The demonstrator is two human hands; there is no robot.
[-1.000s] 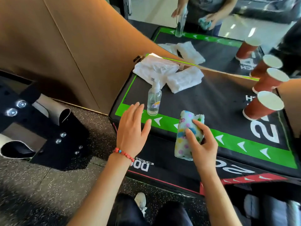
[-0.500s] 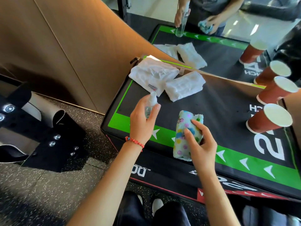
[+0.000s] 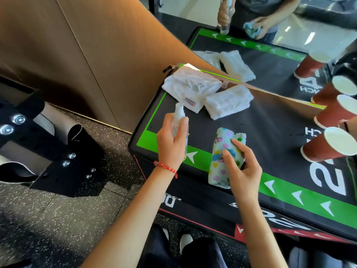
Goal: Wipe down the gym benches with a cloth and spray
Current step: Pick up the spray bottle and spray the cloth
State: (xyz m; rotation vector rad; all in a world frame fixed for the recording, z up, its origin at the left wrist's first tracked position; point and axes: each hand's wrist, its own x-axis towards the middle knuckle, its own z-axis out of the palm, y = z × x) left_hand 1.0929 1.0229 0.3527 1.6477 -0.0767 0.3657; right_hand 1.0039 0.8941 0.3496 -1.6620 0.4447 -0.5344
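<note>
A black padded box (image 3: 270, 132) with a green arrow border serves as the bench, standing against a mirror. My left hand (image 3: 171, 144) is closed around a small clear spray bottle (image 3: 178, 115), held upright just above the box's near-left corner. My right hand (image 3: 241, 171) rests on a rolled, pale cloth with coloured spots (image 3: 222, 151) that lies on the green border; the fingers grip its right side.
Two folded white towels (image 3: 191, 88) (image 3: 228, 101) lie at the back of the box. Several red paper cups (image 3: 328, 146) lie on their sides at the right. A mirror (image 3: 270, 26) behind reflects a person. Black metal equipment (image 3: 48, 151) stands on the speckled floor at left.
My left hand went from open beside the standing spray bottle to gripping it and lifting it off the box. My right hand has stayed on the rolled cloth.
</note>
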